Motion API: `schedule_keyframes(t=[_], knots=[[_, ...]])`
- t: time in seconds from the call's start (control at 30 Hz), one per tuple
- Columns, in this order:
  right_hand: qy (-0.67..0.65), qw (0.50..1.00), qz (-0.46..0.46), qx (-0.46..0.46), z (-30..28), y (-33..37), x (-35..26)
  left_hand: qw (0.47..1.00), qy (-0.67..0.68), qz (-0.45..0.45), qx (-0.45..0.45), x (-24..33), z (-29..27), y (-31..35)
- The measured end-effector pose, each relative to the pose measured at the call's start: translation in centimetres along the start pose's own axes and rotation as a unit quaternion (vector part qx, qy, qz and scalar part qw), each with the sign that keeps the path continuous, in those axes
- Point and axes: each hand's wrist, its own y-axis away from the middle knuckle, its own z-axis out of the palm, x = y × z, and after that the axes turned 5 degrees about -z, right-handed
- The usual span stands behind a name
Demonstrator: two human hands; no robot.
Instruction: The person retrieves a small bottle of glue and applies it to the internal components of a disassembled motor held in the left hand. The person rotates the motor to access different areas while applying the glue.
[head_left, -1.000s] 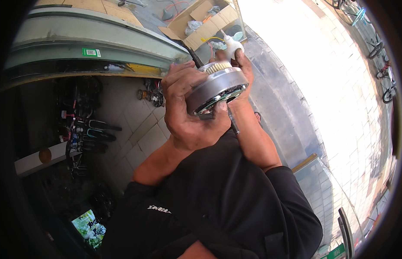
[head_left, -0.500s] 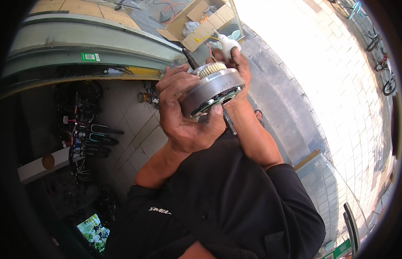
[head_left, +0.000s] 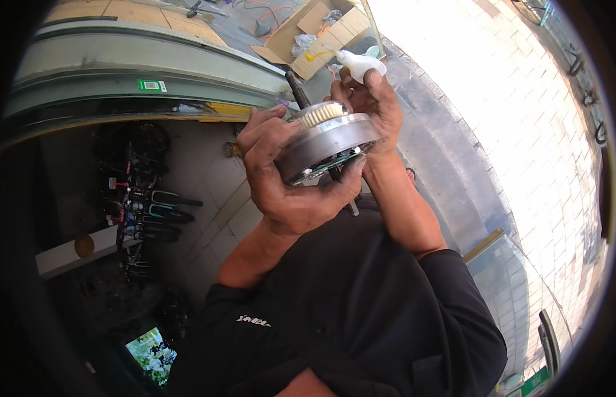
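Observation:
A round metal motor core [head_left: 329, 140] is held up in front of my chest. On its upper side sits a cream-white toothed gear [head_left: 323, 116], and a dark shaft [head_left: 296, 90] sticks up from it. A green circuit board shows along the underside. My left hand [head_left: 276, 188] is wrapped round the core's left side, thumb underneath. Just beyond the core, my right hand [head_left: 380, 109] grips a white squeeze bottle [head_left: 361, 65]. The bottle lies tilted, its narrow end toward the left, apart from the gear. Some right-hand fingers are hidden behind the core.
An open cardboard box [head_left: 334, 36] with plastic bags stands on the ground ahead. A glass door frame [head_left: 208, 76] runs across the left. Several bicycles [head_left: 149, 212] stand in the dark room at left. Grey steps [head_left: 447, 159] and bright paving lie to the right.
The bottle has tipped closer to horizontal in my right hand. My left hand has turned the motor core slightly, so its shaft stands a little more upright. The whole view has shifted slightly.

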Motion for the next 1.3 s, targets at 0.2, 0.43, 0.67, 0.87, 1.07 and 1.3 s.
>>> schedule_keyframes(t=[0.2,0.43,0.67,0.87,1.07,1.3], knots=[[0.01,1.0,-0.002,-0.017,0.1,0.5,0.4,1.0,0.002,0.001,0.006,-0.1,-0.6,0.3],[0.021,0.999,0.009,-0.025,0.2,0.6,0.5,1.0,0.003,0.025,0.016,-0.3,-0.9,0.4],[0.023,1.0,0.01,-0.017,0.4,0.6,0.6,1.0,0.006,0.029,0.01,-0.2,-1.0,0.3],[0.02,1.0,0.013,-0.013,0.2,0.6,0.7,1.0,0.009,0.024,0.016,-0.3,-0.7,0.3],[0.026,1.0,0.005,0.011,0.0,0.6,0.7,0.999,0.011,0.009,0.036,-0.5,-0.1,0.5],[0.024,0.999,0.001,0.039,-0.2,0.5,0.6,0.999,0.009,0.013,0.045,-0.6,0.4,0.4]])
